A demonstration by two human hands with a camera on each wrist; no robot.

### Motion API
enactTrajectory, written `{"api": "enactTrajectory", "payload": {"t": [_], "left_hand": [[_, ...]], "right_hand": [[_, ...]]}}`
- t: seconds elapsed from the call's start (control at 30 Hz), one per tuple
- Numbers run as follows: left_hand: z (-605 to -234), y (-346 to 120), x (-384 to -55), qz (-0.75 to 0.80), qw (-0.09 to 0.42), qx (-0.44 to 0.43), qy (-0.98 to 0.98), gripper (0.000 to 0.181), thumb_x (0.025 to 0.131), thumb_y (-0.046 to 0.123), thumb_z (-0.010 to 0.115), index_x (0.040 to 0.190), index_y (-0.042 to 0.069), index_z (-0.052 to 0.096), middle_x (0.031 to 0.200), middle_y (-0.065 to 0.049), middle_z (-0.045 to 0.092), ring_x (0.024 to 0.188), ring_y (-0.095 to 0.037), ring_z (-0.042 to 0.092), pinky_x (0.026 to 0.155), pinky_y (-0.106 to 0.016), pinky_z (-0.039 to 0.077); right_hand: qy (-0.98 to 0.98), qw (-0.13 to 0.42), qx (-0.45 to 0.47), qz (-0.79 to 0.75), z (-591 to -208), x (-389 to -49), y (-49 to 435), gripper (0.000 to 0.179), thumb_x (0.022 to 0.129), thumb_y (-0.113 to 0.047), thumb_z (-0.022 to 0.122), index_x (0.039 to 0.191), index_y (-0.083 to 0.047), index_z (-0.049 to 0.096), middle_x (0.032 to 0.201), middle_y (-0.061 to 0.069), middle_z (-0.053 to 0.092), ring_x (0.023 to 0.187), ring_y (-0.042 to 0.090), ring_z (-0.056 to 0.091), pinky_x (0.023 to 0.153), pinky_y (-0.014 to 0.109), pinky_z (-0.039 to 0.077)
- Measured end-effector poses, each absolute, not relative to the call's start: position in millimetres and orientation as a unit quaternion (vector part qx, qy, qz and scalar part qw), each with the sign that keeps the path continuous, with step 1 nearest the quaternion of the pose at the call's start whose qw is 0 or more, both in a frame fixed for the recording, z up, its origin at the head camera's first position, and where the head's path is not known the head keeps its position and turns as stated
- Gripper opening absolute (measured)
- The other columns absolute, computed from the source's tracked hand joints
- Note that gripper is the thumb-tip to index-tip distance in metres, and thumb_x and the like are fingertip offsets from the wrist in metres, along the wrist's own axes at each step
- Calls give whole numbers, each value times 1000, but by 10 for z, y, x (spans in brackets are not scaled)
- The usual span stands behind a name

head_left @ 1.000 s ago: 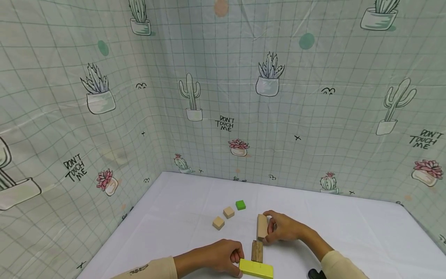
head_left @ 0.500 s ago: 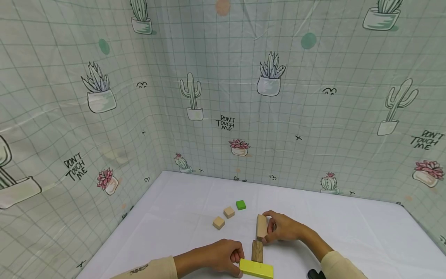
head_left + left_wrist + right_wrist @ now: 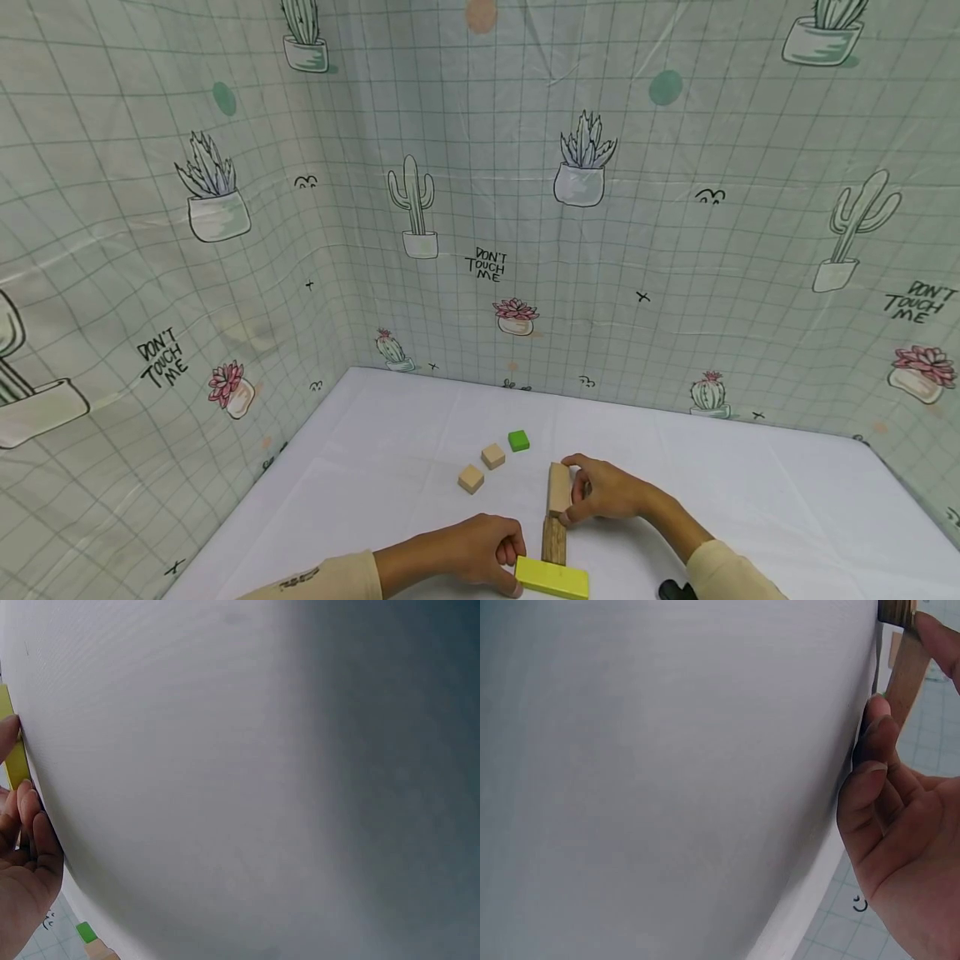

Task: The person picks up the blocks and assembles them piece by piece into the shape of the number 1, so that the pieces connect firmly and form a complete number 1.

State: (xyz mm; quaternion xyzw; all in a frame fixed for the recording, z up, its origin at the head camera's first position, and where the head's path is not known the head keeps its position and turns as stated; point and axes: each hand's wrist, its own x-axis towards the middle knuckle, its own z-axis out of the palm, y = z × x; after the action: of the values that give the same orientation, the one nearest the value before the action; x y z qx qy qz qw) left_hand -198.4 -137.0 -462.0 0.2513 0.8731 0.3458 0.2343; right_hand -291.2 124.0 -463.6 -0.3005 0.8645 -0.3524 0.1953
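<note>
My right hand (image 3: 611,490) pinches a pale wooden block (image 3: 558,486) lengthwise, index finger at the far end and thumb at the near end. The block's near end meets the far end of a darker brown wooden block (image 3: 553,542), roughly in line; whether they overlap slightly is unclear. Crosswise below the brown block lies a yellow block (image 3: 552,578). Thumb and fingers of my left hand (image 3: 480,550) hold its left end. The left wrist view catches part of the yellow block (image 3: 16,765) at the left edge.
Two small pale wooden cubes (image 3: 471,478) and a green block (image 3: 518,440) lie in a diagonal row on the white table (image 3: 405,433), left of the pale block. A black object (image 3: 677,590) sits beside the right sleeve. A cactus-print cloth (image 3: 480,208) stands behind.
My right hand has slid the pale block slightly left, more into line with the brown block. The left hand and the yellow block have stayed put.
</note>
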Motion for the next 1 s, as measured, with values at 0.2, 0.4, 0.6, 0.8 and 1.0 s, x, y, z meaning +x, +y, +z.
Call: {"api": "enactTrajectory", "payload": {"t": [0.2,0.4,0.6,0.8,1.0], "left_hand": [[-4616,-1372,-1981,343,233,250,875,25,81,10,83,95,15,62,77,11,52,70,2,47,68,-15,44],[-4620,-1370,-1984,342,233,250,875,24,81,11,83,94,15,63,77,11,52,70,3,47,68,-15,44],[-4621,-1371,-1991,346,232,253,873,24,81,10,83,94,15,63,77,11,53,70,3,47,68,-15,44],[-4610,-1361,-1982,347,232,247,874,25,81,9,83,94,15,63,77,11,53,70,2,47,68,-15,44],[-4602,-1349,-1974,348,237,236,876,25,81,9,83,94,15,63,77,10,53,70,1,47,67,-15,43]], "right_hand": [[866,196,-301,-347,-4639,-2915,1224,88,77,-30,84,142,7,39,82,-1,64,73,11,57,68,26,45],[866,196,-304,-344,-4627,-2916,1210,88,77,-30,85,143,7,39,81,-1,64,72,11,57,65,25,45],[866,198,-305,-343,-4618,-2924,1206,88,77,-30,85,142,7,39,82,-1,64,72,11,56,64,25,44],[868,199,-300,-341,-4617,-2919,1197,87,77,-30,86,142,6,40,81,-1,64,72,10,55,63,25,43],[869,199,-299,-340,-4614,-2911,1191,88,76,-30,86,142,6,40,81,-1,64,71,10,55,64,25,43]]}}
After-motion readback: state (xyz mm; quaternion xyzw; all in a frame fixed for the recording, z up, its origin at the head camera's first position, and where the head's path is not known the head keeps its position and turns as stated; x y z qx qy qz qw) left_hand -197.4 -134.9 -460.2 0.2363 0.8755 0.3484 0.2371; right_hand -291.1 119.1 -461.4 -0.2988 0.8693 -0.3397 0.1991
